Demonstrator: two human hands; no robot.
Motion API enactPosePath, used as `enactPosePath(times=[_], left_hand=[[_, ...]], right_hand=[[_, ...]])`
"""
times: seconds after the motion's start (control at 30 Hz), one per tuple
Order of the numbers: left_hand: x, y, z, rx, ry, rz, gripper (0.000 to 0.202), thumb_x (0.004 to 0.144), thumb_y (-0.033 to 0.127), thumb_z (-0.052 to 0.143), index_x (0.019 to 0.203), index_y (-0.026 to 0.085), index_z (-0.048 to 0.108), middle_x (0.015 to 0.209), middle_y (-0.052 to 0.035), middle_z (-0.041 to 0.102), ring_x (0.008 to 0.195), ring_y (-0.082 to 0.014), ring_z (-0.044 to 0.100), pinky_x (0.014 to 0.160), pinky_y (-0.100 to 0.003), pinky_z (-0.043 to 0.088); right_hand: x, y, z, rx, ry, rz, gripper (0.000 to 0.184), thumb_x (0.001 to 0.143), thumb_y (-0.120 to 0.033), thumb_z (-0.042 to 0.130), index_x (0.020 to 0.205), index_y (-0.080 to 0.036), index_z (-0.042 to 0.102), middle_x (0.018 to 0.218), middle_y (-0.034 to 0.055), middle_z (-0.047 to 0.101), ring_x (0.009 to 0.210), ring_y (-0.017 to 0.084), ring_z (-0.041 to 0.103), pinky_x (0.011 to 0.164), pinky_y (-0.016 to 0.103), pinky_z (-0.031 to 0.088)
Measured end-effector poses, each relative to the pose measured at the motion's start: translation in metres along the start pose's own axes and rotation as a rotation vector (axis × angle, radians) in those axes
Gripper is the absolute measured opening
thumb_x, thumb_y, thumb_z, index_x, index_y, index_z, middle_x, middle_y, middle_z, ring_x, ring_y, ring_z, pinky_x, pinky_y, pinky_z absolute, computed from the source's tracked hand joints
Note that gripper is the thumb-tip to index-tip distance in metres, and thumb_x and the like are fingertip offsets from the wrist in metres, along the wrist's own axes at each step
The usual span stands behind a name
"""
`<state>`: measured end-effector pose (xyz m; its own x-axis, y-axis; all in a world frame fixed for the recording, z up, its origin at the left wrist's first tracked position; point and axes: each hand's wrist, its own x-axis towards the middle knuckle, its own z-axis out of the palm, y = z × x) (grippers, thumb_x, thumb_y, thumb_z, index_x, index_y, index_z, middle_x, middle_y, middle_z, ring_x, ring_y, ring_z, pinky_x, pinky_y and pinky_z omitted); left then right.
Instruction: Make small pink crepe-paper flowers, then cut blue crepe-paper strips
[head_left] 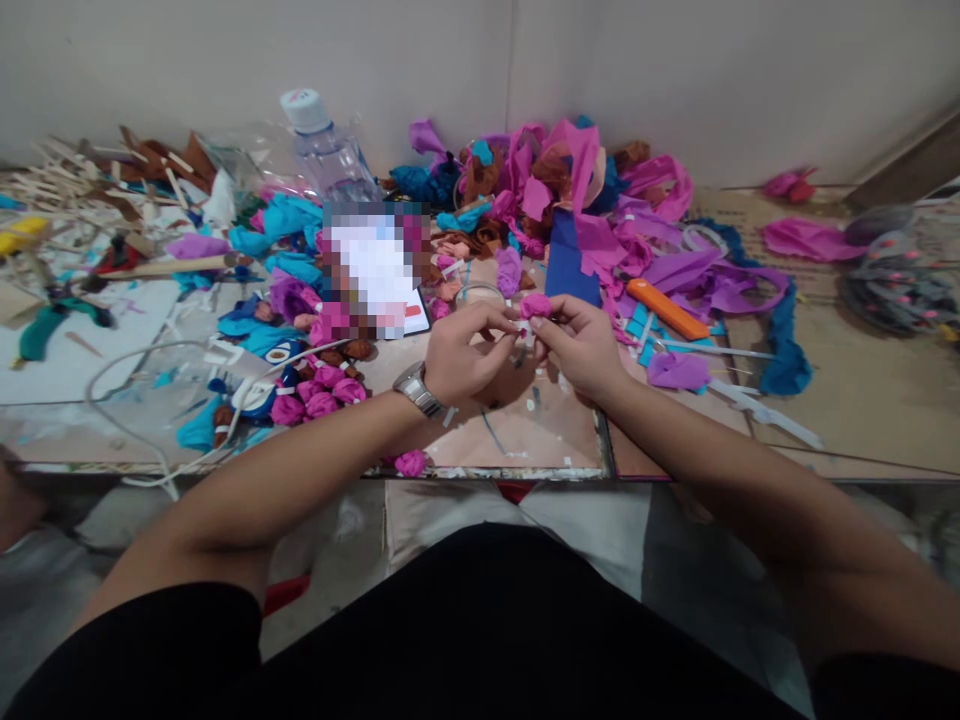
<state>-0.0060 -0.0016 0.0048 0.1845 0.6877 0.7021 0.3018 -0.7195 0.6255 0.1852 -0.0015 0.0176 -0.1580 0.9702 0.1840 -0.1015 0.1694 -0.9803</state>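
A small pink crepe-paper flower (535, 306) is held just above the table, between my two hands. My right hand (579, 345) pinches it from the right, thumb and forefinger at its lower part. From the left, my left hand (466, 352), with a metal watch (420, 388) on the wrist, has its fingertips closed at the flower's base. A bit of white, perhaps tape, shows at that base; the fingers partly cover it. Just behind the hands lie a clear tape ring (480, 292) and a purple paper flower (508, 271).
Several finished pink flowers (322, 404) lie left, beside a white cable (94, 385) and a phone (375, 275). A water bottle (330, 150) stands behind. To the right are an orange cutter (667, 308) and paper strips (679, 272). Green-handled pliers (45, 330) lie far left.
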Motion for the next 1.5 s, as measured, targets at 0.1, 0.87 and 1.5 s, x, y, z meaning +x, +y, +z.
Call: enactPosePath(times=[0.1, 0.87, 1.5], left_hand=[[0.0011, -0.0003, 0.0006, 0.011, 0.005, 0.019, 0.001, 0.091, 0.019, 0.071, 0.09, 0.02, 0.071, 0.1, -0.0058, 0.078, 0.093, -0.017, 0.075, 0.077, -0.03, 0.061], [0.0063, 0.0058, -0.0025, 0.057, -0.015, 0.07, 0.005, 0.096, 0.026, 0.073, 0.097, 0.021, 0.073, 0.089, -0.0021, 0.075, 0.081, -0.0137, 0.07, 0.072, -0.026, 0.058], [0.0049, 0.0041, -0.003, 0.089, -0.062, 0.066, 0.007, 0.092, 0.023, 0.07, 0.086, 0.021, 0.067, 0.086, -0.0031, 0.071, 0.081, -0.0164, 0.067, 0.076, -0.031, 0.057]], right_hand=[[0.0001, -0.0003, 0.0011, -0.023, 0.007, 0.004, 0.029, 0.085, -0.046, 0.083, 0.095, -0.022, 0.07, 0.071, -0.0025, 0.067, 0.05, 0.011, 0.058, 0.046, 0.023, 0.047], [0.0006, 0.0005, 0.0001, -0.013, 0.018, -0.023, 0.028, 0.086, -0.044, 0.083, 0.093, -0.021, 0.07, 0.068, -0.0038, 0.064, 0.051, 0.01, 0.058, 0.046, 0.022, 0.047], [0.0003, -0.0013, 0.0006, -0.037, 0.017, -0.006, 0.034, 0.085, -0.052, 0.082, 0.096, -0.023, 0.069, 0.07, -0.0027, 0.064, 0.053, 0.012, 0.057, 0.049, 0.025, 0.048]])
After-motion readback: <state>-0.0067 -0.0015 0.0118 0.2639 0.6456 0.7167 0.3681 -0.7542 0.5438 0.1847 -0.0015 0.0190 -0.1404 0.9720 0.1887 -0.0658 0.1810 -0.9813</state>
